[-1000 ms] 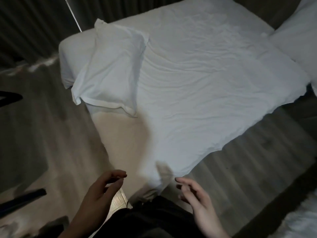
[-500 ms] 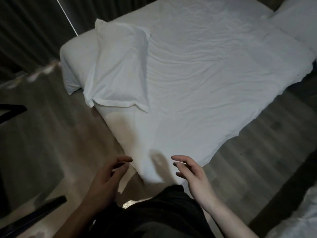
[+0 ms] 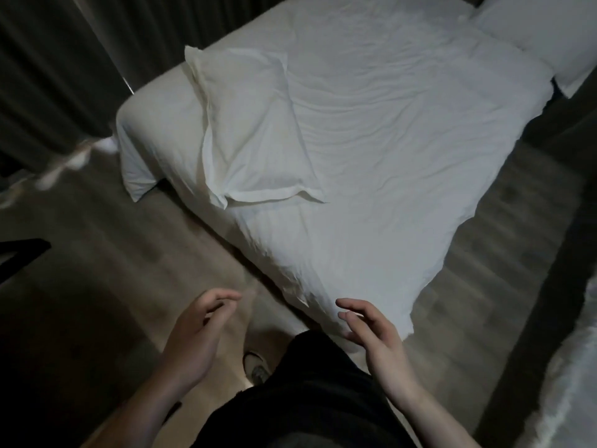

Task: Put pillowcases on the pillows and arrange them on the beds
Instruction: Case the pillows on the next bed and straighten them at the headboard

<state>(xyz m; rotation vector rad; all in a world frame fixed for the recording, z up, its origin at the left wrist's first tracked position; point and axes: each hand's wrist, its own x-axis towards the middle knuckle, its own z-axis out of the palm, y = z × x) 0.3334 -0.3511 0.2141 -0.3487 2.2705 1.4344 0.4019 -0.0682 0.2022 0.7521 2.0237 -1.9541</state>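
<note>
A white pillow in its pillowcase point(image 3: 255, 130) lies flat on the left part of the bed point(image 3: 403, 140), which is covered by a wrinkled white sheet. A second white pillow point(image 3: 542, 30) shows at the top right corner, past the bed's far end. My left hand point(image 3: 197, 331) hovers over the floor near the bed's near corner, fingers loosely curved, holding nothing. My right hand point(image 3: 371, 337) hovers at the sheet's near edge, fingers relaxed and empty. Both hands are well short of the pillow.
Dark curtains point(image 3: 58, 59) hang at the left and back. Wooden floor point(image 3: 106, 253) surrounds the bed. A dark furniture edge point(image 3: 22, 250) juts in at the left. White fluffy bedding point(image 3: 568, 383) lies at the lower right. My shoe point(image 3: 255, 367) shows below.
The view has shifted, so the bed and pillow sit further right and lower in frame. Both hands stay empty and have risen slightly towards the bed's near corner.
</note>
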